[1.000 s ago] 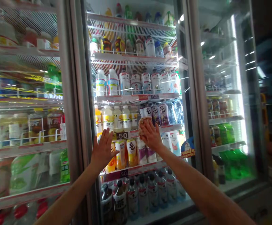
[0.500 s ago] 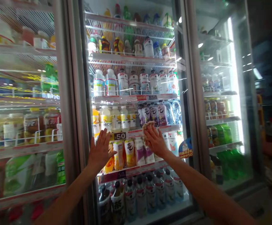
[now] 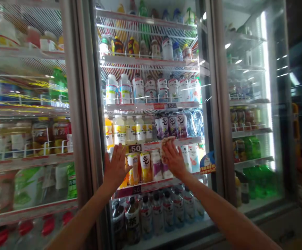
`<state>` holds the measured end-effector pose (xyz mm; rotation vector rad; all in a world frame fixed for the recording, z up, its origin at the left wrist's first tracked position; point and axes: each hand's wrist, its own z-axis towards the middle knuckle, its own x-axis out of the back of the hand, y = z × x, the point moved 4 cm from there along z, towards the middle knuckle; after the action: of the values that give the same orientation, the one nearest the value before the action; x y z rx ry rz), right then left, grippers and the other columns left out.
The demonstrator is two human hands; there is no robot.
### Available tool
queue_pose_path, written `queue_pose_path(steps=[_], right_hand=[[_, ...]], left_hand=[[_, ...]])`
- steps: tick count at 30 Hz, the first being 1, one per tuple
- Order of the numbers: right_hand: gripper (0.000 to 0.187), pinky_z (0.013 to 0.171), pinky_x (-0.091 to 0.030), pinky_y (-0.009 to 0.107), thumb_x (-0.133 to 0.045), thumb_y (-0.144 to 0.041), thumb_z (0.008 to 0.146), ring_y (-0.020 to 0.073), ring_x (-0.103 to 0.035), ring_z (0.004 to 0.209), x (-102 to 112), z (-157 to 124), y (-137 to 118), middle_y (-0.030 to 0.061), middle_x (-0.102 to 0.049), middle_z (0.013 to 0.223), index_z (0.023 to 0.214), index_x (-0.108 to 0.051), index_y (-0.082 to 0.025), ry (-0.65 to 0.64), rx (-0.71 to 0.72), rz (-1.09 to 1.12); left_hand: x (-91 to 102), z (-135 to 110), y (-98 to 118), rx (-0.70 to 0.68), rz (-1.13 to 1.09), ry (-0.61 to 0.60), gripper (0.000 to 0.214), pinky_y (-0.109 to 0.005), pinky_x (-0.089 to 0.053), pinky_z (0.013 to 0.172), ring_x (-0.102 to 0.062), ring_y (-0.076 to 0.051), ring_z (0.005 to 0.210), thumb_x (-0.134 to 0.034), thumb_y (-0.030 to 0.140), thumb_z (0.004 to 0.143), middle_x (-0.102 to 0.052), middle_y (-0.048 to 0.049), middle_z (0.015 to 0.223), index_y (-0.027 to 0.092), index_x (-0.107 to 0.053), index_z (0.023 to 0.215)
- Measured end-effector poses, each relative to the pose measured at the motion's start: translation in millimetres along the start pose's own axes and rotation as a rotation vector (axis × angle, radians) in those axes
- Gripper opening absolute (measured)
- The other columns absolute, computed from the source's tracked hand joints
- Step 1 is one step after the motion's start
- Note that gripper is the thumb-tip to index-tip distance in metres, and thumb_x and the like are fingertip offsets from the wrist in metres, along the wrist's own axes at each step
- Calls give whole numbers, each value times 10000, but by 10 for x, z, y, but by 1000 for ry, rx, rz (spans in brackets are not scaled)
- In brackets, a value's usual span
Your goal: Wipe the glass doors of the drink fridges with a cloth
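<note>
My left hand (image 3: 116, 166) lies flat with fingers spread against the glass door of a lit drinks fridge, close to the left door frame. Nothing is in it. Under my right hand (image 3: 176, 160) is a bunched beige cloth (image 3: 167, 140), pressed to the same door. Fingers and palm cover most of the cloth. Behind the glass between my hands stand a yellow-labelled bottle (image 3: 146, 166) and white-and-purple bottles (image 3: 156, 165). A dark 5.0 price tag (image 3: 135, 148) shows just right of my left fingertips.
Metal door frames (image 3: 84, 104) run upright on the left, and another frame (image 3: 220, 104) stands on the right. A round blue sticker (image 3: 207, 162) sits low on the right of the middle door. Neighbouring doors show more bottles, including green ones (image 3: 252, 147).
The view has shifted slightly, so the fridge sits a little further right. Both hands stay on the glass in nearly the same places, the cloth still under the right one.
</note>
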<state>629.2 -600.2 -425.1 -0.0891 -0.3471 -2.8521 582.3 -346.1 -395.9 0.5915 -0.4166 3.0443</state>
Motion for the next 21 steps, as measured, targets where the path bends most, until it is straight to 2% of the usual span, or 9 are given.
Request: queue_pose_path(steps=[3,7,9,10,12,15,17,19,21], right_hand=[[437,1084,-181,457,-379,-232,877,222,-244,1358,-5,-94,-4,82,-413,1402,1307,-457,-212,-5,76,21],[480,999,-289,535,-359,-292,876,291,-328,1309,91,-349,922,188,-397,1387,1320,-439,-129,80,-416,-84],[511,926,-345,573,-337,-305,874,351,-360,1274,138,-501,1192,248,-391,1367,1314,-435,-63,121,-650,-131],[515,914,-358,570,-329,-300,874,360,-372,1262,142,-561,1190,255,-392,1363,1314,-433,-53,122,-696,-139],[505,939,-360,529,-323,-280,877,333,-380,1264,104,-632,929,230,-397,1370,1328,-423,-75,84,-606,-110],[477,1023,-296,468,-363,-243,873,263,-321,1317,8,-694,295,150,-413,1386,1340,-420,-167,-19,-222,-4],[466,1054,-246,469,-390,-224,864,241,-297,1333,-8,-739,111,118,-431,1381,1327,-436,-210,-63,-60,32],[460,1038,-258,483,-385,-226,867,249,-327,1317,23,-756,269,132,-424,1384,1323,-441,-204,-49,-143,4],[474,990,-305,508,-357,-240,876,286,-351,1297,72,-744,590,182,-385,1397,1338,-419,-151,12,-398,-61]], left_hand=[[-38,-113,97,-33,-1,15,644,-546,-120,1100,-186,-283,1376,-510,295,810,-256,-163,1464,108,-292,1387],[-131,-247,197,-57,-32,27,693,-547,-121,1100,-179,-278,1377,-512,296,804,-260,-153,1465,138,-226,1415],[-163,-274,237,-35,-37,29,734,-544,-131,1099,-161,-281,1380,-524,290,796,-244,-157,1469,138,-182,1428],[-171,-278,255,-19,-41,28,755,-545,-137,1097,-154,-286,1381,-532,285,791,-237,-162,1470,134,-163,1431],[-174,-279,283,6,-55,23,787,-551,-147,1092,-147,-295,1381,-543,283,785,-229,-177,1470,125,-130,1436],[-164,-310,292,10,-79,9,780,-561,-144,1088,-150,-291,1381,-517,288,802,-219,-170,1474,147,-94,1442],[-166,-368,271,3,-85,-3,757,-565,-138,1089,-162,-284,1379,-493,284,816,-219,-155,1477,168,-87,1444],[-180,-442,241,-3,-83,-14,742,-564,-135,1091,-178,-281,1376,-487,282,820,-234,-151,1473,169,-99,1442],[-202,-506,225,-4,-75,-17,734,-557,-134,1094,-187,-281,1373,-491,286,821,-249,-158,1466,152,-119,1439]])
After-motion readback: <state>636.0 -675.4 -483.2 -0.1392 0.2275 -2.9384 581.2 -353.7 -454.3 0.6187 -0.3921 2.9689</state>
